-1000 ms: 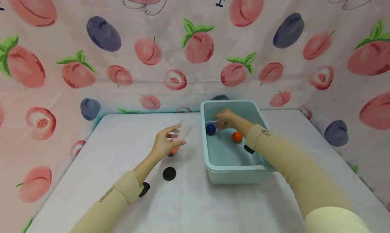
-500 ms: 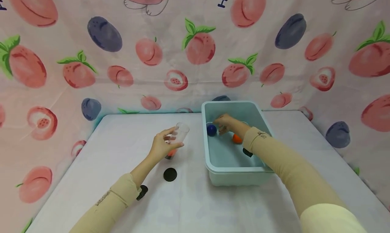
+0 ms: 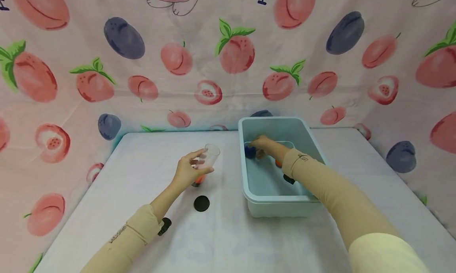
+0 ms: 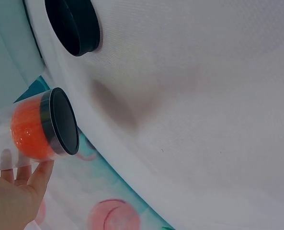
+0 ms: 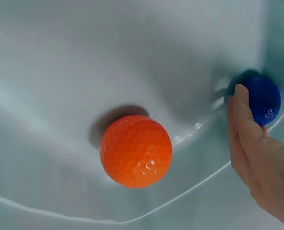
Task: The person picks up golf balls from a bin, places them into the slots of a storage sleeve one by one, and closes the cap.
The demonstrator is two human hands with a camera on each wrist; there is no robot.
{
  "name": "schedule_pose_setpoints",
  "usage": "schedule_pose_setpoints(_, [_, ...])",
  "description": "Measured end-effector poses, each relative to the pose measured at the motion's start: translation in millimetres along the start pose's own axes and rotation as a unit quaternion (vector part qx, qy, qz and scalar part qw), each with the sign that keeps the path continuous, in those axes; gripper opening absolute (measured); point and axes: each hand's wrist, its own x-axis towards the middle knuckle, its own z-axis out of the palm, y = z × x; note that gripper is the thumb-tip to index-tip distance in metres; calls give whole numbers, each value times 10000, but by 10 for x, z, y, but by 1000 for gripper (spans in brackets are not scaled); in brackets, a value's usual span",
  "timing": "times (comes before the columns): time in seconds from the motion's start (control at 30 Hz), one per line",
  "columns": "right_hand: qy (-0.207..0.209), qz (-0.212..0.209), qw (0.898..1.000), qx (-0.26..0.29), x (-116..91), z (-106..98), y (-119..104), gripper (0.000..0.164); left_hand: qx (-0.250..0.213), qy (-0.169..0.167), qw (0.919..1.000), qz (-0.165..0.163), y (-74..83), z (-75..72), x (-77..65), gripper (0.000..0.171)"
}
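My left hand [image 3: 187,172] holds a clear plastic canister [image 3: 209,157] tilted above the table. An orange golf ball [image 4: 29,128] sits inside it, against the black-capped end [image 4: 64,120]; its other end looks uncovered in the head view. Inside the light-blue bin [image 3: 281,199], my right hand [image 3: 267,146] reaches to a blue ball [image 5: 265,101] by the left wall. Nearly straight fingers lie along one side of that ball, while the thumb shows only at the right wrist view's edge, apart from it. A second orange golf ball [image 5: 136,151] rests on the bin's floor, partly covered by my right arm in the head view.
A round black lid [image 3: 202,203] lies on the white table [image 3: 228,241], in front of the canister and left of the bin. Behind the table hangs a fruit-patterned cloth [image 3: 142,106]. The bin's raised walls surround my right hand.
My right hand has come down and left onto the blue ball, its fingers now overlapping it. The left hand has tipped the canister slightly, turning its uncovered end more into view.
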Motion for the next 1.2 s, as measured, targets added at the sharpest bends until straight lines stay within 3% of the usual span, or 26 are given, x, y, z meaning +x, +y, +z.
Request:
schedule_pose_setpoints(0.13, [104, -97, 9998, -117, 29, 30, 6, 60, -13, -42, 9999, -102, -1, -6, 0, 67])
schedule_pose_setpoints(0.37, [-361, 220, 9981, -458, -423, 158, -159, 64, -86, -71, 9999, -50, 17, 0, -10, 66])
schedule_pose_setpoints(0.6, [-380, 143, 9976, -556, -102, 171, 43, 65, -119, -135, 9998, 45, 39, 9, -25, 65])
schedule_pose_setpoints(0.73, [-301, 164, 9979, -554, -901, 271, -264, 60, -148, -134, 9998, 63, 48, 7, -30, 65])
schedule_pose_setpoints(0.8, [-259, 82, 9984, -498, -1017, 268, -295, 62, -119, -134, 9998, 108, 47, 6, -32, 65])
schedule_pose_setpoints(0.83, [-296, 38, 9985, -451, -1180, 275, -336, 62, -129, -137, 9998, 109, 48, 6, -31, 66])
schedule_pose_setpoints(0.9, [-372, -52, 9986, -372, -923, 188, -210, 66, -148, -149, 9997, 115, 45, 5, -27, 66])
schedule_pose_setpoints(0.97, [-439, -91, 9983, -366, -898, 128, -177, 67, -157, -169, 9997, 117, 41, 8, -23, 66])
schedule_pose_setpoints(1.07, [-427, -53, 9972, -609, -1302, 117, -354, 59, -186, -190, 9996, 111, 36, 15, -18, 66])
schedule_pose_setpoints(1.13, [-434, -85, 9962, -755, -1700, 138, -517, 53, -176, -182, 9996, 123, 40, 16, -19, 66])
schedule_pose_setpoints(1.2, [-440, -81, 9959, -783, -1896, 139, -620, 50, -188, -182, 9996, 96, 47, 17, -24, 67])
